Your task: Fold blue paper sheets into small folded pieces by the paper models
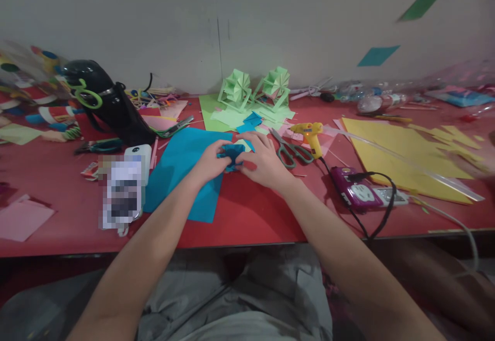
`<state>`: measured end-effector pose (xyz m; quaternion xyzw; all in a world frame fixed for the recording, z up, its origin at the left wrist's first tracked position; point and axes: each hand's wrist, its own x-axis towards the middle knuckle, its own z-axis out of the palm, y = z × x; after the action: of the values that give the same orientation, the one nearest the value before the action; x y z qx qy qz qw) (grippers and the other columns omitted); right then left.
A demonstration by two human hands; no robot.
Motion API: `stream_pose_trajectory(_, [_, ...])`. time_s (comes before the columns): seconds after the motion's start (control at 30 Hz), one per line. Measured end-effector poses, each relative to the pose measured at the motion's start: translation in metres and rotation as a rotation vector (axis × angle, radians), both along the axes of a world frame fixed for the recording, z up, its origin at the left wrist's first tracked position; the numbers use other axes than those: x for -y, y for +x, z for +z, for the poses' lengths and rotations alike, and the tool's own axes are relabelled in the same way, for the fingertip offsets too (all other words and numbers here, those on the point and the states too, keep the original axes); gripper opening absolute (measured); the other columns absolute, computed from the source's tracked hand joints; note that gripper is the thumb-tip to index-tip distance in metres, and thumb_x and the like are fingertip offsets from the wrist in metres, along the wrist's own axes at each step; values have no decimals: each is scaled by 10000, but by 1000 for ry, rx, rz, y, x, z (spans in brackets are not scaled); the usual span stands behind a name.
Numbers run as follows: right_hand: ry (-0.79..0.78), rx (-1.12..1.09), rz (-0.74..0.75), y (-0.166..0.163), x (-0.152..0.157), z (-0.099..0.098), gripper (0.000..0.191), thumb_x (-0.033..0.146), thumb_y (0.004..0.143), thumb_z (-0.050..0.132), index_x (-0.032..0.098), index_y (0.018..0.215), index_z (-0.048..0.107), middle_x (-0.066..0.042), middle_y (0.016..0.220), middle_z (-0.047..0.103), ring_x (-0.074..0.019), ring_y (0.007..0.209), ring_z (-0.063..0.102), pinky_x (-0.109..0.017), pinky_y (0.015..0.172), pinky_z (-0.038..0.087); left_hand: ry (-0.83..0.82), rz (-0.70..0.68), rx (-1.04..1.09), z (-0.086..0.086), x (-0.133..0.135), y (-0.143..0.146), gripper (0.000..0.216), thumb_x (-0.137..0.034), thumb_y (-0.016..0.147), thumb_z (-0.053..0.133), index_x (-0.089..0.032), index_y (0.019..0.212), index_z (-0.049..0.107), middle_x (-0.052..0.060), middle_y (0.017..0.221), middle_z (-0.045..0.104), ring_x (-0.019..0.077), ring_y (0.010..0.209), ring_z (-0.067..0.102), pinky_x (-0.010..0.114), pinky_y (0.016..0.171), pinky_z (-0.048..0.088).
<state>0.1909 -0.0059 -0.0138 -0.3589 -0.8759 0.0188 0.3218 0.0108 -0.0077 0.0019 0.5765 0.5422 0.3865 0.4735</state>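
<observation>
Between my hands is a small folded piece of dark blue paper (233, 156), gripped from both sides. My left hand (212, 161) closes its fingertips on the left side of it. On the other side my right hand (261, 160) pinches it with the thumb and bent fingers. A flat blue sheet (181, 171) lies on the table under and left of my left hand. Grey-green scissors (288, 154) lie just right of my right hand. Beyond them rests a yellow glue gun (309, 134) with an orange light on.
Two folded green paper models (235, 89) stand at the back on a green sheet (209, 114). A purple power strip (353, 191) with cords lies right, before yellow paper (386, 160). On the left are a phone (124, 191), pliers (102, 146) and a black bottle (108, 103).
</observation>
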Motion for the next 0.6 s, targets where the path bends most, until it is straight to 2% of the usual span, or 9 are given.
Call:
stream_pose_trajectory(0.13, [4,-1,-9,3,0,0,147,190,867,591,255,889,721,-88,1442,490,-339,1369,381,-578,1070,374,-11,58,28,0,-1,0,404,-74,686,578,-197,1069,613,59,962,594,171,755,627,277,572,555])
stream_pose_trajectory(0.3, [-25,-16,-7,5,-4,-2,239,137,869,533,256,979,708,-104,1452,467,-344,1347,403,-600,1063,387,-14,77,95,-7,-6,-2,406,-73,684,620,-195,1067,569,47,919,637,183,750,657,325,634,586])
stream_pose_trajectory(0.43, [-56,-52,-4,4,-6,-7,336,48,832,470,235,1018,679,-130,1465,448,-329,1360,421,-584,1075,407,28,115,122,-14,-10,-4,561,-91,707,657,-207,1228,485,64,969,645,190,805,663,338,662,600])
stream_pose_trajectory(0.53, [-81,-50,-38,3,-3,-7,250,118,844,527,198,1048,648,-186,1467,429,-339,1358,449,-549,1056,450,62,105,120,-16,-9,-5,745,-93,712,665,-241,1396,410,97,1103,631,198,886,653,339,687,609])
stream_pose_trajectory(0.6, [-103,-26,-80,1,-1,-6,192,217,845,611,196,1034,640,-203,1461,432,-365,1342,467,-545,1009,491,111,77,103,-18,-8,-5,797,-82,703,656,-268,1439,414,116,1233,600,229,1010,633,326,716,611])
